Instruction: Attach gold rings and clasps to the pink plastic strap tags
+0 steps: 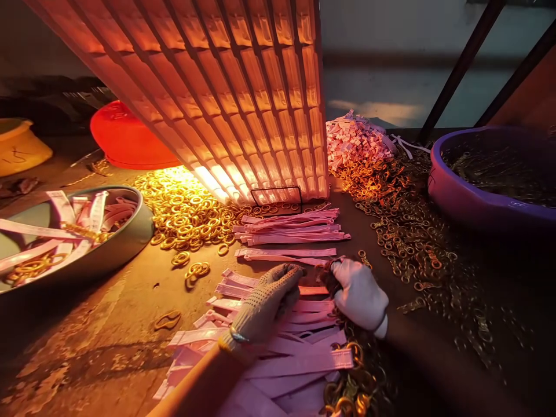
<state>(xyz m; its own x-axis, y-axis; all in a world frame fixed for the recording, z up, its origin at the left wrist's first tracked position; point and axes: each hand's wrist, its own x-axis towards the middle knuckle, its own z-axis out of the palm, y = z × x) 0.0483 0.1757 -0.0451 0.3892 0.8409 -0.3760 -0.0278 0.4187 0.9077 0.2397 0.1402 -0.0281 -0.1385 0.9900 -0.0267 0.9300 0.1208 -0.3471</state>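
Leaning fwd from lower L, L hand (271, 301) is back-up over the straps (299, 366), fingers curled; R hand (360, 292) angles in from lower R, knuckles up, fingers bent near the straps' R ends; can't tell what, if anything, either grips. Straps lie on the table (108, 330) in a loose pile below & btwn both hands, w/ more just beyond; long axes mostly L-R, slightly fanned; they're flat, narrow, pinkish under warm light, w/ stitching at some ends.
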